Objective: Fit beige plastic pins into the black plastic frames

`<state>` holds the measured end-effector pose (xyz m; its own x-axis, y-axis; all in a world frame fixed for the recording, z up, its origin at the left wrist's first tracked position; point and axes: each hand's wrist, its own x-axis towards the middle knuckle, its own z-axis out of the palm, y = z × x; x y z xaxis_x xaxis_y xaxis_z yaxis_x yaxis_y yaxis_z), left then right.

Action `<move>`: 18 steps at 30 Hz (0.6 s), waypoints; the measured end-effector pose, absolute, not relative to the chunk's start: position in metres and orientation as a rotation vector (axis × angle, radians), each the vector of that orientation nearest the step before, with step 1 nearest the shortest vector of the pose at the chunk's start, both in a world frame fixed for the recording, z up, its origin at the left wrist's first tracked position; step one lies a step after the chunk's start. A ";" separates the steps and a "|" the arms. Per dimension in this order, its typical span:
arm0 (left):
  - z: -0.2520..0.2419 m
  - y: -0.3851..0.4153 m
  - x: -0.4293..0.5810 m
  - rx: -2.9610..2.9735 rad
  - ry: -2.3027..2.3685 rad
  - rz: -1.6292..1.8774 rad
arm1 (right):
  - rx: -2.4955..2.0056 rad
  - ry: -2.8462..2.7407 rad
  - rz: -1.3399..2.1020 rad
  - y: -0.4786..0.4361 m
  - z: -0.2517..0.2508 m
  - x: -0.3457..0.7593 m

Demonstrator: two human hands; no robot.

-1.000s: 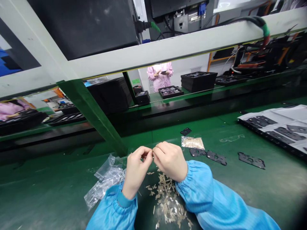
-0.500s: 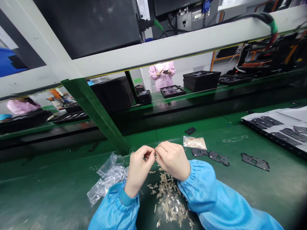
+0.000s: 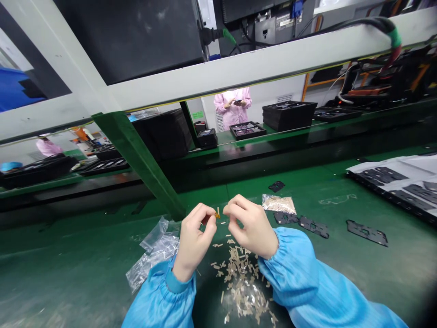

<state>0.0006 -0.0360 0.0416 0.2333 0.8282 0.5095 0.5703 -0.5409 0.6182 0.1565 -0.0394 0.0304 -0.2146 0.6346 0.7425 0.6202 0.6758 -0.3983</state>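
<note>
My left hand (image 3: 194, 237) is pinched on a tiny orange-tipped part (image 3: 217, 214), held above the green bench. My right hand (image 3: 251, 228) is a finger's width to its right, its thumb and forefinger pinched together; what they hold is too small to name. Below both hands lies a pile of small tan backing strips (image 3: 241, 282). A small clear bag of tan parts (image 3: 279, 204) lies just right of my right hand.
Crumpled clear plastic bags (image 3: 153, 253) lie to the left. Flat black parts (image 3: 313, 225) (image 3: 367, 232) lie to the right, with a tray of black parts on white sheets (image 3: 399, 180) beyond. A green post (image 3: 143, 168) rises ahead. A person in pink (image 3: 233, 107) stands across the line.
My two hands, pinched together a second ago, have drawn slightly apart, and the orange-tipped part now shows at my left fingertips.
</note>
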 end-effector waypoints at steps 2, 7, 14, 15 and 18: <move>0.043 -0.038 0.001 2.241 1.272 1.213 | -0.949 -1.885 0.105 -0.041 0.031 0.155; 0.043 -0.042 0.003 2.311 1.209 1.201 | -0.900 -1.864 0.243 -0.041 0.032 0.153; 0.046 -0.041 -0.001 2.263 1.215 1.177 | -0.809 -1.855 0.302 -0.036 0.036 0.160; 0.046 -0.039 -0.002 2.211 1.215 1.178 | -0.811 -1.839 0.295 -0.036 0.037 0.162; 0.043 -0.034 -0.007 1.993 1.168 1.166 | -0.859 -1.882 0.186 -0.037 0.038 0.164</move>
